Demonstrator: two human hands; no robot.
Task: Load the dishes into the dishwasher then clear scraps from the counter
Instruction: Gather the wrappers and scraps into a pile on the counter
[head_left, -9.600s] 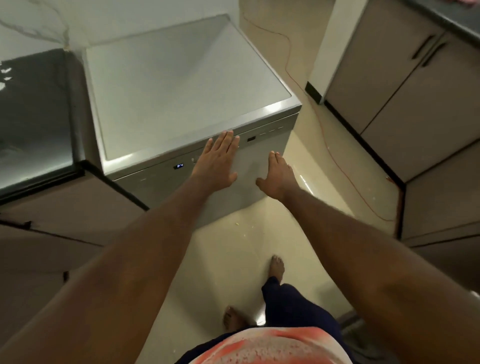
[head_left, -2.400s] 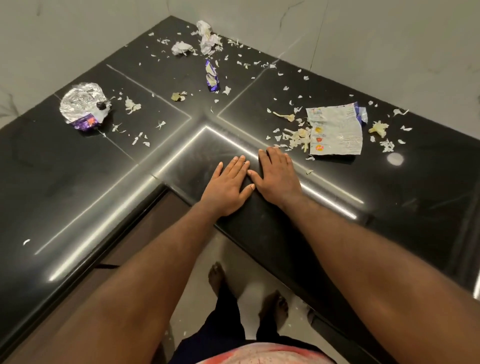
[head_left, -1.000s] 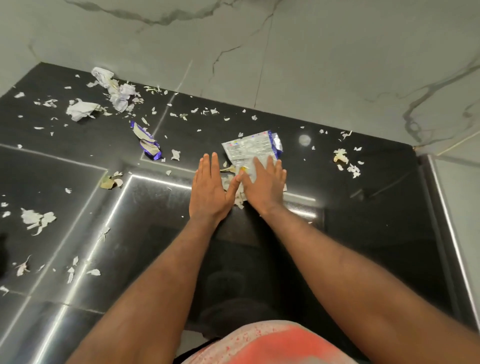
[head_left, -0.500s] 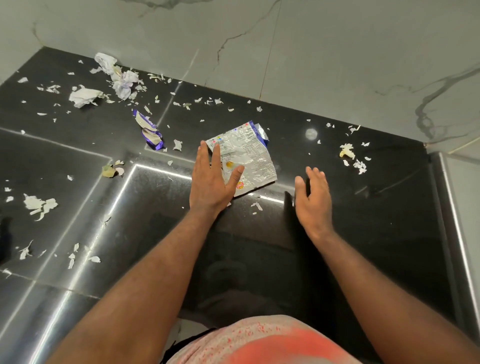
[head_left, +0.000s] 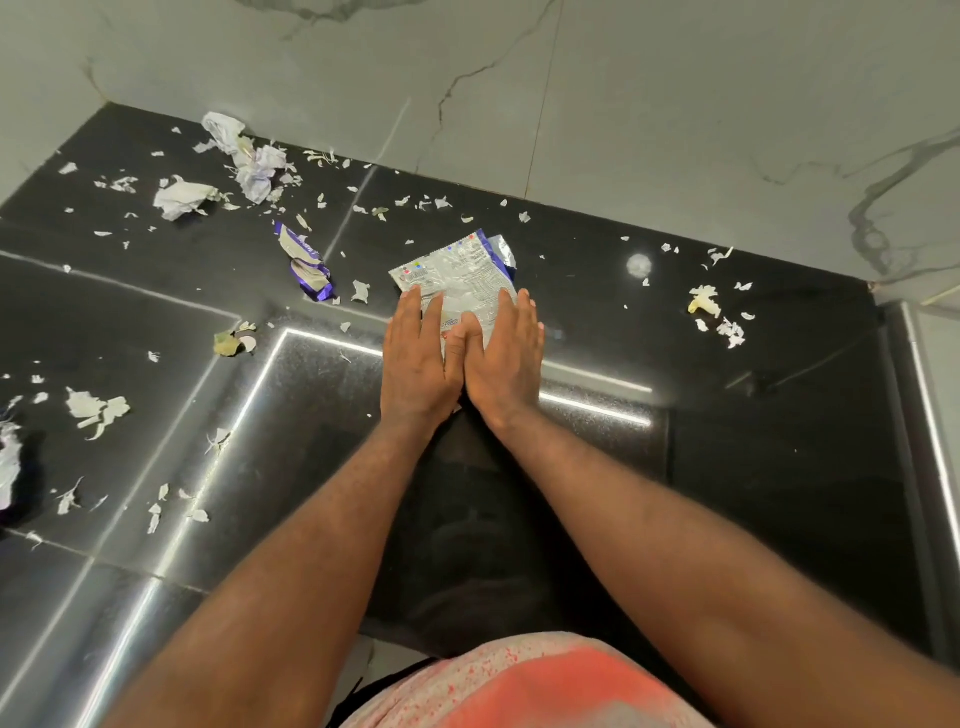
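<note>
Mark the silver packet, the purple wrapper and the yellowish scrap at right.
silver packet (head_left: 457, 270), head view, upper printed face.
purple wrapper (head_left: 304, 257), head view, its middle.
yellowish scrap (head_left: 703, 302), head view, its middle.

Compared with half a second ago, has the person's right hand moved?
Yes. The right hand slid left, away from the yellowish scrap, onto the silver wrapper beside the left hand.

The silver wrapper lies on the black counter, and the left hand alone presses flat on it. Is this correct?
Not quite. In the head view both hands press on the silver wrapper: the left hand and the right hand lie flat on its near part, side by side, with straight fingers. The rest is right: the wrapper lies on the black counter.
</note>
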